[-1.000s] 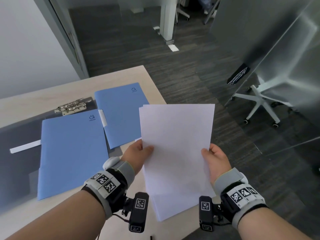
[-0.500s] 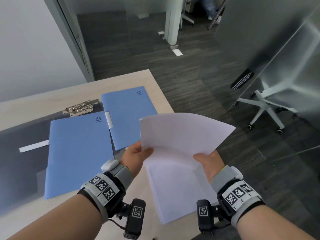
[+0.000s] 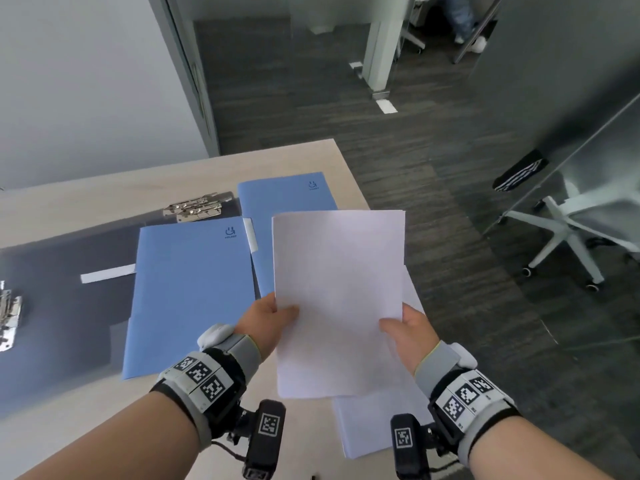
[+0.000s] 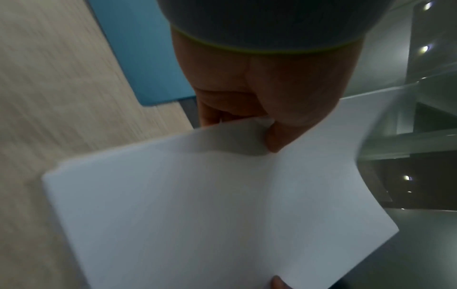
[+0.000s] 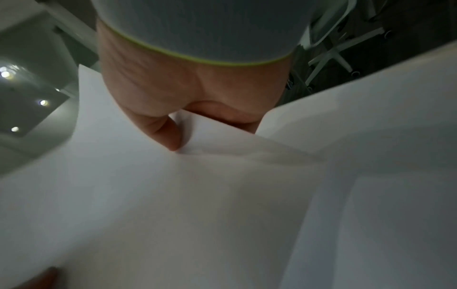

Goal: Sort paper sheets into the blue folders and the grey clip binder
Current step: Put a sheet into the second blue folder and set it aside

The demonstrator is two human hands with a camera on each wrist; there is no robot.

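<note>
A stack of white paper sheets [image 3: 337,299] is held up over the table's right edge. My left hand [image 3: 268,322] pinches its left edge, thumb on top [image 4: 277,140]. My right hand [image 3: 407,332] pinches its right edge, thumb on the face [image 5: 170,136]. More white sheets [image 3: 374,427] lie on the table beneath. Two blue folders lie shut: one [image 3: 188,299] in the middle on the open grey clip binder [image 3: 62,306], the other [image 3: 287,206] farther right, partly behind the held paper. The binder's metal clip [image 3: 194,207] sits at its far edge.
The light wood table [image 3: 86,206] ends just right of the papers, with dark floor beyond. A white office chair base [image 3: 568,244] stands at the right by a glass partition. A second metal clip [image 3: 8,318] shows at the far left edge.
The held sheets were bowed and tilted half a second ago. They are now flat and upright between both hands, shifted slightly left over the far blue folder.
</note>
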